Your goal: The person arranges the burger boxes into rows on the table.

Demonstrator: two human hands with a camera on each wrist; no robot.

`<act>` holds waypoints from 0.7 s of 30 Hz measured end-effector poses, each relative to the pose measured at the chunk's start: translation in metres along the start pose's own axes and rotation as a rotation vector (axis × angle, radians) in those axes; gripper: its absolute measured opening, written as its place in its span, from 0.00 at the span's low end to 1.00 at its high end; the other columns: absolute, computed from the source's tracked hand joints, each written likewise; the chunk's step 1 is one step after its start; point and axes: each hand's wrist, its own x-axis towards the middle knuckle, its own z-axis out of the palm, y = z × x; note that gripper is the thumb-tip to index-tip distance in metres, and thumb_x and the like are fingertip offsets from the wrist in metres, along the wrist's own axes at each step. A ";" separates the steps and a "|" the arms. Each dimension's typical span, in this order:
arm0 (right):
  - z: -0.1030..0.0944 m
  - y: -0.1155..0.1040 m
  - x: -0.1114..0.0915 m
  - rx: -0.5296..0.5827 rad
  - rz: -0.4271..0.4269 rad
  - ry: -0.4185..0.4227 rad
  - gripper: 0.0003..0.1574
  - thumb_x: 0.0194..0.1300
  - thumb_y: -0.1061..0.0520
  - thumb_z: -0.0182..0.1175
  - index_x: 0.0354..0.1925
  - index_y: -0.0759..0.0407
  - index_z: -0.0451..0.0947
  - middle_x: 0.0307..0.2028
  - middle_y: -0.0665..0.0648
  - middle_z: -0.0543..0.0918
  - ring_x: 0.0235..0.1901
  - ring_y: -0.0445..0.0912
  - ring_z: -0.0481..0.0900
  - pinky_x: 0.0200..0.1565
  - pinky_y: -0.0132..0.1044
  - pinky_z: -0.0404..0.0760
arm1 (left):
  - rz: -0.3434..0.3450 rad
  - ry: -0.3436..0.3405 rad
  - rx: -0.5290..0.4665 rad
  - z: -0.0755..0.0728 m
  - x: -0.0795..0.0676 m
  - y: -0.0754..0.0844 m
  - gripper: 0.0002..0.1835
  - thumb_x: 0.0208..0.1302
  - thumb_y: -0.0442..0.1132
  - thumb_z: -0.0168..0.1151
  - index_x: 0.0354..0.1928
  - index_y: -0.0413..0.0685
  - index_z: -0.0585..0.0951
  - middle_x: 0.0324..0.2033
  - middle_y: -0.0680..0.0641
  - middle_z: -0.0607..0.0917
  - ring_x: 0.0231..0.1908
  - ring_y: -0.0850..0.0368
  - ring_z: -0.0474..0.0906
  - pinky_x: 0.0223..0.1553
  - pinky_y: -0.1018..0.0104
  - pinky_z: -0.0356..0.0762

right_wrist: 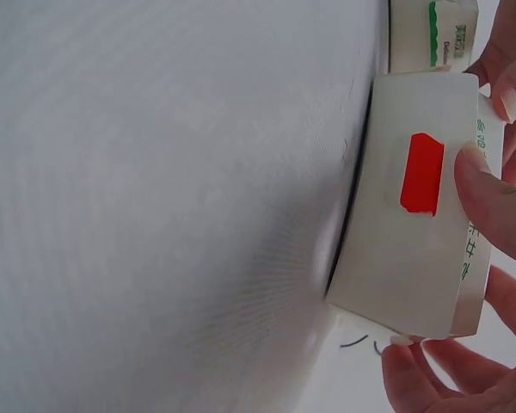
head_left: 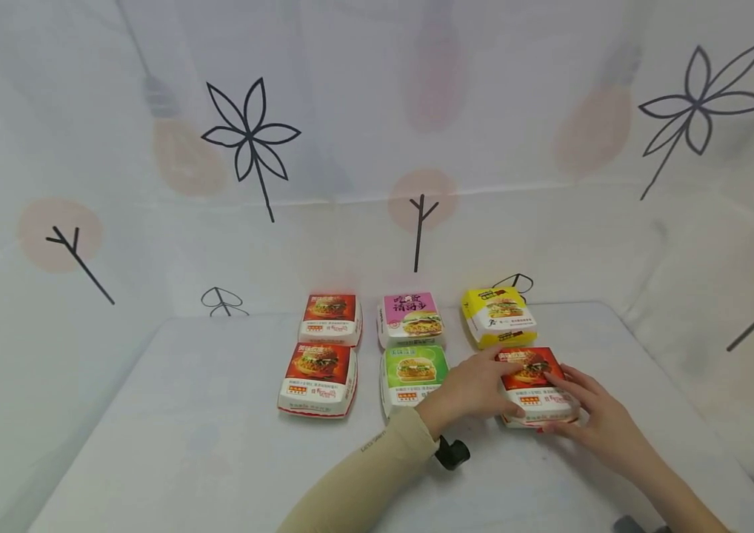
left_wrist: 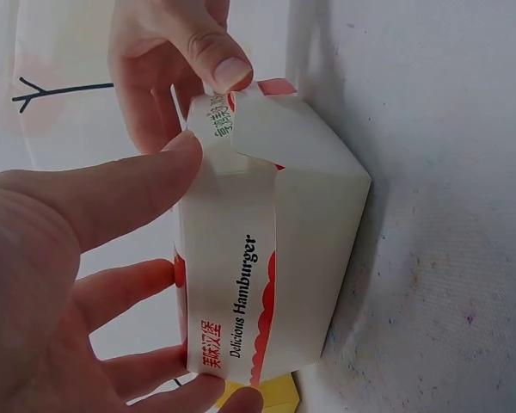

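A red-and-white hamburger box (head_left: pixel 540 391) sits on the table at the right of the front row, between my two hands. With my left hand (head_left: pixel 482 385) I hold its left side, the thumb at the front edge and the fingers over the top and far side. My right hand (head_left: pixel 593 414) grips the right side, thumb at the front and fingertips at the top edge. In the left wrist view the box (left_wrist: pixel 241 198) is closed and printed "Delicious Hamburger". A red patch marks the front of the box (right_wrist: pixel 387 249) in the right wrist view.
Behind the held box stands a yellow box (head_left: pixel 500 314). A green box (head_left: pixel 410 370), partly behind my left hand, and a pink-purple box (head_left: pixel 410 318) form the middle column. Two red boxes (head_left: pixel 318 381) make the left column. A patterned curtain (head_left: pixel 350 244) hangs behind the table.
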 end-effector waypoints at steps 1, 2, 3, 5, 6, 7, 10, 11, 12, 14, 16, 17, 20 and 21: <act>0.000 0.000 0.000 0.002 0.000 -0.002 0.54 0.46 0.47 0.79 0.67 0.66 0.70 0.67 0.73 0.63 0.61 0.71 0.64 0.52 0.72 0.70 | -0.002 0.000 0.001 0.000 0.000 0.000 0.40 0.54 0.63 0.72 0.70 0.76 0.70 0.74 0.58 0.60 0.66 0.60 0.65 0.56 0.64 0.74; 0.000 -0.001 0.000 0.005 0.003 -0.006 0.54 0.47 0.47 0.79 0.67 0.66 0.70 0.67 0.73 0.63 0.62 0.71 0.63 0.53 0.72 0.70 | -0.004 -0.001 0.003 0.000 0.000 0.000 0.40 0.54 0.63 0.72 0.70 0.76 0.70 0.74 0.58 0.60 0.67 0.60 0.65 0.56 0.64 0.74; 0.000 -0.001 0.000 0.007 0.006 -0.008 0.54 0.47 0.47 0.79 0.67 0.66 0.70 0.67 0.73 0.62 0.62 0.71 0.63 0.53 0.72 0.69 | -0.005 -0.002 0.004 0.000 0.000 0.000 0.40 0.54 0.63 0.72 0.70 0.76 0.70 0.74 0.58 0.60 0.67 0.59 0.65 0.56 0.63 0.74; -0.001 -0.001 0.000 0.005 0.014 -0.015 0.54 0.47 0.46 0.79 0.67 0.67 0.69 0.68 0.73 0.62 0.62 0.71 0.63 0.53 0.72 0.69 | -0.008 -0.005 0.009 0.001 0.000 0.001 0.40 0.54 0.63 0.71 0.70 0.76 0.70 0.75 0.57 0.59 0.68 0.59 0.64 0.57 0.63 0.74; -0.001 -0.001 0.000 0.002 0.019 -0.019 0.55 0.47 0.46 0.79 0.67 0.67 0.69 0.68 0.73 0.61 0.62 0.71 0.62 0.53 0.73 0.69 | -0.008 -0.005 0.013 0.001 -0.001 0.002 0.39 0.54 0.63 0.71 0.70 0.76 0.70 0.75 0.57 0.59 0.68 0.59 0.64 0.57 0.63 0.74; -0.001 -0.001 0.000 0.000 0.022 -0.020 0.55 0.47 0.45 0.79 0.67 0.67 0.69 0.68 0.73 0.61 0.62 0.72 0.62 0.53 0.73 0.69 | -0.008 -0.005 0.017 0.001 -0.001 0.002 0.39 0.55 0.63 0.71 0.70 0.76 0.70 0.75 0.57 0.59 0.68 0.59 0.63 0.57 0.63 0.74; -0.002 -0.002 -0.001 -0.001 0.028 -0.025 0.56 0.48 0.44 0.78 0.68 0.67 0.68 0.68 0.73 0.61 0.62 0.72 0.62 0.53 0.73 0.68 | -0.006 -0.005 0.026 0.000 -0.001 0.003 0.39 0.55 0.63 0.71 0.70 0.75 0.70 0.75 0.56 0.59 0.69 0.59 0.63 0.58 0.63 0.73; -0.002 -0.002 -0.001 0.000 0.027 -0.025 0.56 0.47 0.44 0.79 0.68 0.66 0.68 0.68 0.73 0.61 0.62 0.72 0.62 0.53 0.73 0.68 | -0.003 -0.004 0.028 0.000 -0.002 0.004 0.39 0.55 0.63 0.71 0.70 0.75 0.70 0.75 0.56 0.59 0.69 0.59 0.63 0.58 0.63 0.73; -0.002 -0.002 -0.001 0.000 0.027 -0.025 0.56 0.47 0.44 0.79 0.68 0.66 0.69 0.68 0.73 0.61 0.62 0.71 0.62 0.53 0.73 0.68 | -0.002 -0.003 0.028 0.000 -0.002 0.004 0.40 0.55 0.63 0.71 0.71 0.75 0.69 0.75 0.56 0.59 0.69 0.59 0.62 0.58 0.63 0.73; -0.002 -0.002 -0.001 -0.007 0.028 -0.031 0.56 0.47 0.43 0.79 0.68 0.66 0.68 0.68 0.73 0.60 0.62 0.72 0.62 0.53 0.73 0.68 | 0.000 -0.003 0.026 0.000 -0.002 0.004 0.40 0.56 0.63 0.70 0.71 0.74 0.68 0.75 0.55 0.58 0.69 0.58 0.62 0.59 0.62 0.73; -0.003 -0.001 0.000 -0.017 0.034 -0.038 0.57 0.48 0.43 0.78 0.69 0.65 0.67 0.68 0.73 0.60 0.62 0.72 0.61 0.52 0.74 0.68 | 0.003 -0.004 0.024 0.001 -0.002 0.004 0.41 0.56 0.64 0.69 0.72 0.73 0.67 0.75 0.55 0.57 0.70 0.58 0.61 0.60 0.62 0.72; -0.003 -0.001 0.000 -0.021 0.035 -0.040 0.57 0.48 0.43 0.78 0.69 0.65 0.67 0.69 0.73 0.60 0.62 0.72 0.61 0.52 0.74 0.68 | 0.005 -0.004 0.024 0.001 -0.002 0.004 0.42 0.56 0.64 0.69 0.73 0.72 0.66 0.76 0.55 0.57 0.70 0.58 0.61 0.60 0.62 0.72; -0.004 -0.002 0.000 -0.015 0.041 -0.044 0.57 0.48 0.43 0.78 0.69 0.65 0.66 0.69 0.74 0.59 0.63 0.73 0.61 0.52 0.75 0.67 | 0.012 -0.002 0.025 0.001 -0.002 0.003 0.42 0.57 0.64 0.68 0.74 0.71 0.65 0.76 0.56 0.56 0.71 0.59 0.59 0.61 0.61 0.71; -0.004 -0.002 0.000 -0.011 0.042 -0.043 0.57 0.48 0.43 0.78 0.69 0.65 0.67 0.69 0.74 0.59 0.63 0.73 0.61 0.52 0.75 0.67 | 0.017 0.000 0.028 0.001 -0.002 0.003 0.43 0.58 0.64 0.68 0.74 0.70 0.64 0.76 0.56 0.56 0.71 0.59 0.58 0.61 0.62 0.71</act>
